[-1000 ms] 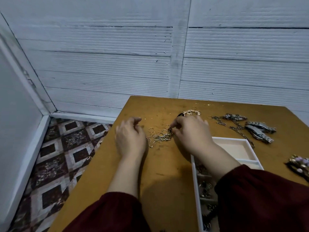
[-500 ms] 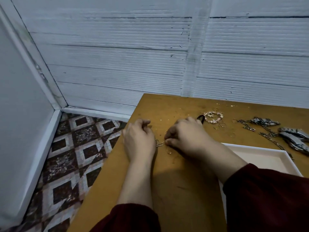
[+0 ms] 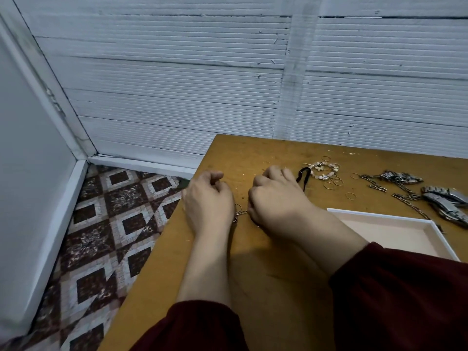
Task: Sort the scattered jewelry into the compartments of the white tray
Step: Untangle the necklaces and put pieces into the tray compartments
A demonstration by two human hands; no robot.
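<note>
Matt, scuffed wooden table (image 3: 278,153); shiny metal watch bands (image 3: 443,201); white tray (image 3: 392,234) perhaps matt card.

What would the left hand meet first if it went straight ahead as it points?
Probably nothing: ahead of the left hand lies only bare table, then its far edge, though depth is unclear.

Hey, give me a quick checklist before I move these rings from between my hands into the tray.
1. Rings in view between the hands: ok.
2. Left hand holding the rings: cannot tell, fingers curl under.
3. Right hand holding the rings: cannot tell, fingertips hidden.
4. Visible compartment of the tray empty: ok.
5. Whole tray in sight: not ok, the right sleeve covers its near part.
</note>
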